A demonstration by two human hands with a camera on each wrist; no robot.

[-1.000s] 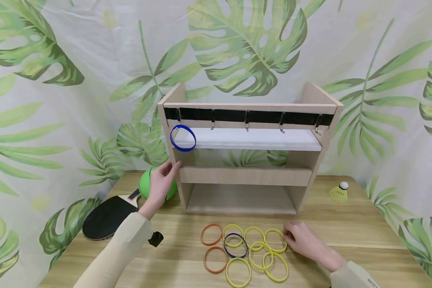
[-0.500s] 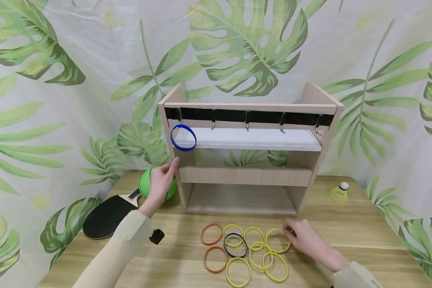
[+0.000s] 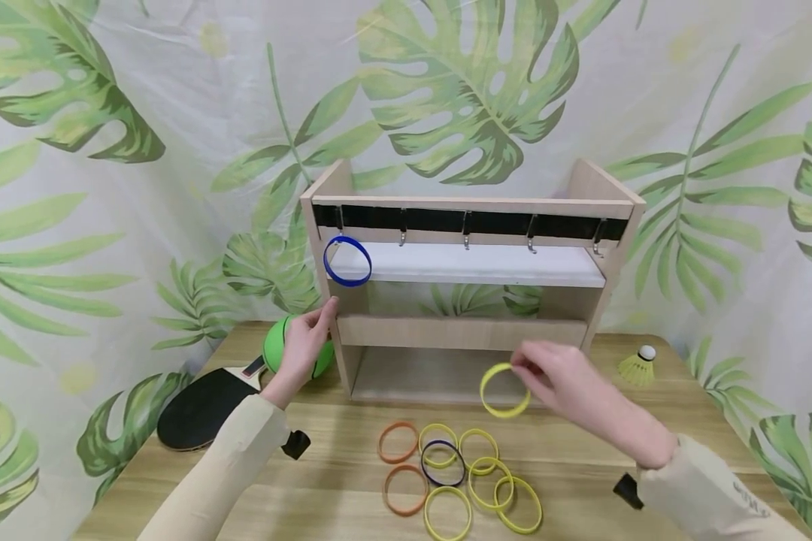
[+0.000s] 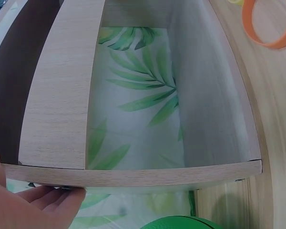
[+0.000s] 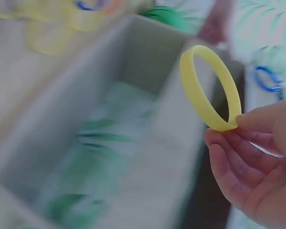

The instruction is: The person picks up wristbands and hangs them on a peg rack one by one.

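Observation:
My right hand [image 3: 568, 383] pinches a yellow wristband [image 5: 194, 86] between thumb and fingertips, raised off the table before the shelf's lower opening. My left hand [image 3: 303, 342] grips the left side panel of the small wooden shelf [image 3: 460, 332]; in the left wrist view its fingers [image 4: 62, 202] lie against the panel's outer side. A blue wristband [image 3: 347, 282] hangs from the leftmost metal hook on the black strip [image 3: 433, 219]. The other hooks, such as the middle hook [image 3: 467, 241], hold nothing.
On the table before the shelf lie several yellow wristbands [image 3: 448, 537], two orange wristbands [image 3: 406, 514] and a dark blue wristband [image 3: 443, 484]. A black table tennis bat [image 3: 203, 409] and green ball [image 3: 274, 346] are at left, a yellow shuttlecock [image 3: 637, 368] at right.
My right hand has lifted the rightmost yellow wristband off the table, moving up toward the shelf. The left hand stays at the side panel.

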